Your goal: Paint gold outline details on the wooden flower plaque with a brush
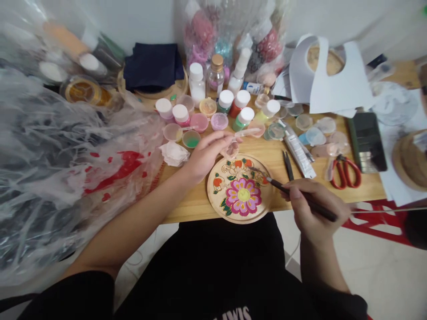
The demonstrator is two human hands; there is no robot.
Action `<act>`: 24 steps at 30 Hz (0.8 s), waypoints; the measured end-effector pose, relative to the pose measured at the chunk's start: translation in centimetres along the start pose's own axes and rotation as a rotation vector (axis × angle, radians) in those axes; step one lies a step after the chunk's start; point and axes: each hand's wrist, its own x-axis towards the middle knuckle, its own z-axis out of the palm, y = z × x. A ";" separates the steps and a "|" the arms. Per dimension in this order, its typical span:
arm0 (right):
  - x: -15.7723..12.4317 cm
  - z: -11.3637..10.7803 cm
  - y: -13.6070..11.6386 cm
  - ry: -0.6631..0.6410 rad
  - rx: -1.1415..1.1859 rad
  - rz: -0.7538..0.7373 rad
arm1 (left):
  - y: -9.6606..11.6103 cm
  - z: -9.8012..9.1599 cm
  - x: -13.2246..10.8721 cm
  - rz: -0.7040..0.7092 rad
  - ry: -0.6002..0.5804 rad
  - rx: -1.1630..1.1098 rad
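While the left hand (208, 154) pinches a clear cup (231, 150), the right hand (312, 218) grips a brush (320, 208), slanting leftward over the painted plate (266, 198)!

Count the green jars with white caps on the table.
2: the dark jar left of the red jar, and the light jar in front of the red; both stand beyond the plate. Others may be hidden under plastic.

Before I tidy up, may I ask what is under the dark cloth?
A round wooden board shows beneath the dark cloth; whatever the cloth covers cannot be seen.
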 end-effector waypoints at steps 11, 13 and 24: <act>0.1 0.0 -0.1 -0.013 0.028 -0.011 | 0.2 0.2 0.1 -0.016 0.023 -0.029; 0.1 0.0 -0.1 -0.011 0.023 -0.006 | 0.2 0.1 0.1 -0.019 0.028 -0.023; 0.0 0.0 0.0 0.004 0.029 -0.002 | 0.4 0.2 0.0 -0.044 0.022 -0.002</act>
